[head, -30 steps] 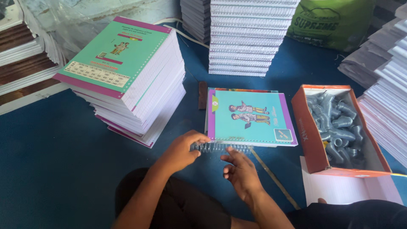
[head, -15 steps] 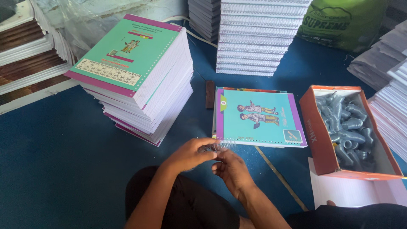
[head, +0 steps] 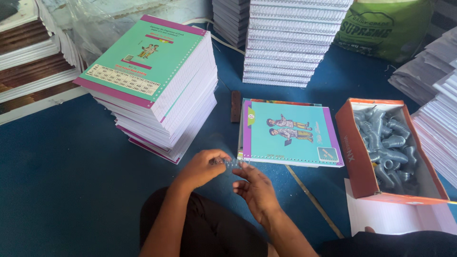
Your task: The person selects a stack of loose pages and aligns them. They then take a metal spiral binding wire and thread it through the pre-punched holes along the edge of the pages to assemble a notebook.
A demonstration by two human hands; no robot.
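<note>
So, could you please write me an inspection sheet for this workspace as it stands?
Surface: blue floor covering, bare in front.
Job's things: wire spiral; teal-covered notebook just beyond it.
Clutter: orange box of grey coils; stack of teal books; bound stacks; green sack.
Hands: left hand and right hand both pinch the spiral.
Cables: white cord behind the stacks.
Surroundings: paper piles at right.

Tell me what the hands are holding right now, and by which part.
A short wire spiral. The left hand pinches its left end; the right hand touches its right end with the fingertips, just in front of the notebook.
</note>
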